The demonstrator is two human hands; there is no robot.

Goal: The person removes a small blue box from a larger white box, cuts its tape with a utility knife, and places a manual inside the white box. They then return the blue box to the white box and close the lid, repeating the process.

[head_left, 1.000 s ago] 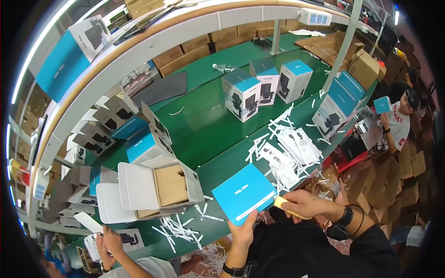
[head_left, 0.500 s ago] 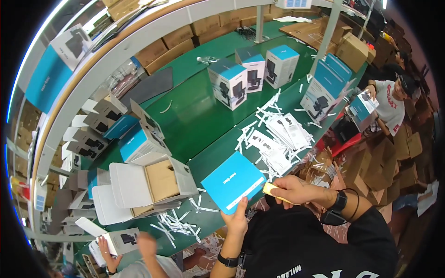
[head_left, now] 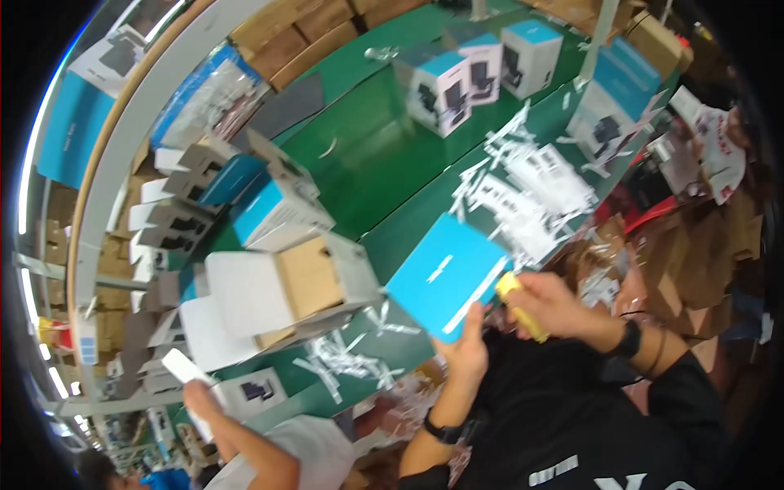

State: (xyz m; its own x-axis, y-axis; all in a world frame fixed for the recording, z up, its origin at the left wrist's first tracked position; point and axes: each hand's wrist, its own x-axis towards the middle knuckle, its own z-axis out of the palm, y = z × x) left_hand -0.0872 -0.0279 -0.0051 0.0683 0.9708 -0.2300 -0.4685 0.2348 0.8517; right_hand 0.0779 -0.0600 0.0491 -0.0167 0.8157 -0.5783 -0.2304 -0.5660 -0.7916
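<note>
A blue-topped carton (head_left: 437,273) with a white strip along its near edge is held up in front of me. My left hand (head_left: 464,353) grips its near side, thumb laid over the strip. In my right hand (head_left: 555,304) is a yellow utility knife (head_left: 523,307), fingers wrapped round its handle. The knife's front end is at the carton's right corner; its blade is too blurred to make out. Beyond the carton lies a pile of white printed slips and cut strips (head_left: 523,200) on the green table (head_left: 359,175).
A large open white carton (head_left: 249,286) with brown inserts stands to the left. Several product boxes (head_left: 441,90) line the table's far side, and more (head_left: 278,208) stand at left. A co-worker's arm (head_left: 237,441) handles a box at lower left. Paper scraps (head_left: 347,359) litter the near edge.
My view has turned, shifting the scene. The knife has swung into fuller view beside the carton's right corner. The co-worker at lower left has moved an arm across their box.
</note>
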